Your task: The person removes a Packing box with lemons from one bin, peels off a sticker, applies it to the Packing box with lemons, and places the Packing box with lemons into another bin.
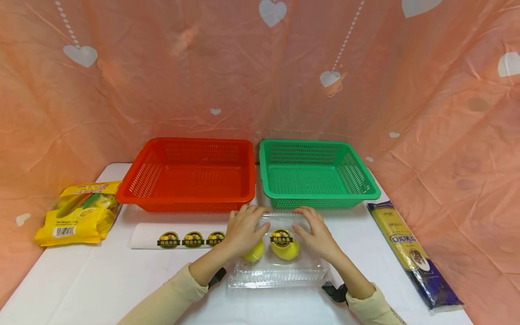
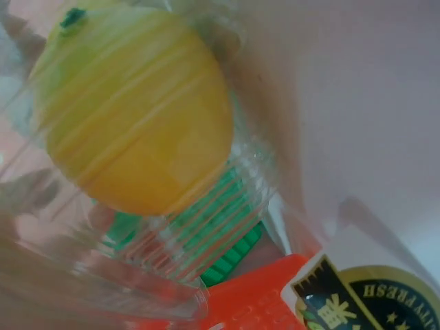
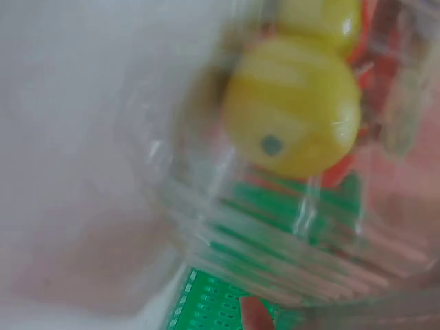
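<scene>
A clear plastic clamshell box (image 1: 280, 277) lies on the table in front of me, with two yellow lemon-like fruits inside. One fruit (image 1: 286, 253) is near the middle; the other (image 1: 254, 253) is partly covered by my left hand. A round black-and-gold fruit sticker (image 1: 281, 238) shows on the lid above the middle fruit. My left hand (image 1: 245, 229) rests over the box's left side, fingers spread and slightly bent. Over the right side is my right hand (image 1: 318, 235), its thumb and fingers apart. Both wrist views show yellow fruit (image 2: 137, 110) through the ribbed plastic.
Behind the box stand a red basket (image 1: 195, 205) and a green basket (image 1: 321, 197). Left of the box lies a white strip (image 1: 144, 236) with several more stickers. A yellow bag (image 1: 79, 216) is at far left, a long purple-and-gold packet (image 1: 414, 255) at right.
</scene>
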Tool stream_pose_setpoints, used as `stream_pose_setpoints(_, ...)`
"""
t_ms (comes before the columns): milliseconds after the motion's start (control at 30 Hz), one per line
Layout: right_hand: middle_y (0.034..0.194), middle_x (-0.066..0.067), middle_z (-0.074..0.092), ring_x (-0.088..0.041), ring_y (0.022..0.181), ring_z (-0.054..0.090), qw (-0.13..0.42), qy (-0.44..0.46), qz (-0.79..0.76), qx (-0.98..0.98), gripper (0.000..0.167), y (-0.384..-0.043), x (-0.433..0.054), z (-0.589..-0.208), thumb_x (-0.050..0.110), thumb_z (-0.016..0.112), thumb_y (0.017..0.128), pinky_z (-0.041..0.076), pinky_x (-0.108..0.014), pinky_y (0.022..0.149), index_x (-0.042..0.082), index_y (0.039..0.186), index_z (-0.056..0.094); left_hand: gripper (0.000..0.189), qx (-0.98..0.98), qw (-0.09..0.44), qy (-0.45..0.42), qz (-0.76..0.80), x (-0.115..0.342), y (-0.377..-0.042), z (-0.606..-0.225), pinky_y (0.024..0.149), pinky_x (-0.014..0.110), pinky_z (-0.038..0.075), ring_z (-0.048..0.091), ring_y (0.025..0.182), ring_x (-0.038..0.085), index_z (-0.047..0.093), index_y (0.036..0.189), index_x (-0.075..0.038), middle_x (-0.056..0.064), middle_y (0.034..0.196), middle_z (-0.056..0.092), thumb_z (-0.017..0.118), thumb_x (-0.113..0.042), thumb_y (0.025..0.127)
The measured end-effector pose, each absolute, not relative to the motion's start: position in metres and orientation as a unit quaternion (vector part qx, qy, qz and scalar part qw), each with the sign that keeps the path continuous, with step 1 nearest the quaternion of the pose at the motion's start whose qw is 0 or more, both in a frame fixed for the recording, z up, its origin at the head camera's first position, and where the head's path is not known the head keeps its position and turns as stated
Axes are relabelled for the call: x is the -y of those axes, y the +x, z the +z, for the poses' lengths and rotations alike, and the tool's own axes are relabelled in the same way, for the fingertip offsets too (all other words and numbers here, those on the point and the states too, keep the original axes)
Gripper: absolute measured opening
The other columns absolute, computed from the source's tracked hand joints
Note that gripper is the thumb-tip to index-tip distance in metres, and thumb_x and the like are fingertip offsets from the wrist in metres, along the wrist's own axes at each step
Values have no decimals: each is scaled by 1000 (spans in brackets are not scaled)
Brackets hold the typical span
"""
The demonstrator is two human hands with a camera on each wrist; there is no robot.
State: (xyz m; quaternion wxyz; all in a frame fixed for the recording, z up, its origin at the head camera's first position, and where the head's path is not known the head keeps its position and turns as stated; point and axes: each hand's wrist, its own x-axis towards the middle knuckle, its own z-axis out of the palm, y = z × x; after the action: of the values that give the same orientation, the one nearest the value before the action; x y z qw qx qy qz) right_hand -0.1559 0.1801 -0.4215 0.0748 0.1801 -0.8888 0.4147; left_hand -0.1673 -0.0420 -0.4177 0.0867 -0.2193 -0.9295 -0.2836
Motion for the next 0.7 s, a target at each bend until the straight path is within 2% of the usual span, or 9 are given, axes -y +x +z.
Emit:
stream_pose_setpoints(133, 137, -23, 50, -45, 131, 40, 58, 167, 418, 891, 39, -155, -180, -419, 13, 64, 96, 32, -68, 106, -3, 131, 57, 57, 938, 81, -214, -261, 41, -167, -418, 84, 43, 40, 53, 114, 26, 64, 128, -15, 6, 122, 65, 67, -55, 89)
stream_pose_setpoints(200, 140, -24, 49, -45, 134, 38, 37, 151, 444, 882, 43, -155, -183, -417, 17, 64, 97, 29, -69, 108, -4, 134, 55, 62, 938, 83, -214, -258, 42, -168, -419, 83, 43, 40, 53, 114, 26, 64, 129, -15, 6, 122, 65, 69, -58, 85)
stream_pose_setpoints(300, 145, -26, 46, -42, 139, 36, 3, 92, 528, 844, 46, -157, -191, -413, 15, 59, 100, 27, -62, 113, -7, 139, 49, 52, 924, 87, -213, -304, 42, -168, -421, 84, 44, 41, 54, 113, 26, 65, 128, -12, 7, 122, 65, 73, -43, 87)
stream_pose_setpoints(400, 137, -18, 56, -28, 132, 46, 5, -8, 632, 775, 42, -161, -203, -413, 13, 52, 103, 35, -49, 112, -8, 139, 47, 39, 887, 84, -216, -400, 47, -167, -421, 95, 49, 43, 55, 117, 27, 66, 126, -7, 8, 124, 66, 72, -20, 89)
stream_pose_setpoints(500, 112, -3, 70, -14, 109, 61, 56, -104, 731, 673, 27, -166, -220, -415, 10, 50, 104, 48, -35, 97, -6, 127, 53, 36, 843, 86, -228, -479, 60, -164, -419, 104, 54, 42, 55, 121, 31, 66, 124, -4, 8, 124, 66, 69, -4, 88)
stream_pose_setpoints(567, 98, 2, 69, -10, 94, 66, 106, -152, 785, 591, 15, -168, -233, -415, 6, 50, 104, 53, -30, 85, -1, 116, 51, 37, 830, 93, -228, -500, 70, -160, -417, 104, 56, 42, 55, 122, 33, 65, 124, -3, 9, 125, 65, 69, -1, 87)
stream_pose_setpoints(633, 102, -1, 63, -12, 87, 68, 150, -177, 828, 511, 11, -170, -245, -413, 3, 49, 103, 57, -28, 80, 6, 112, 43, 41, 836, 94, -208, -499, 81, -155, -416, 101, 55, 45, 55, 121, 34, 63, 127, -5, 10, 127, 63, 71, -3, 87)
stream_pose_setpoints(700, 110, -8, 53, -15, 84, 67, 188, -189, 856, 444, 22, -174, -254, -409, -2, 48, 101, 58, -28, 79, 11, 114, 36, 49, 849, 77, -176, -493, 89, -148, -417, 92, 51, 51, 56, 116, 34, 58, 135, -7, 11, 129, 59, 73, -10, 88)
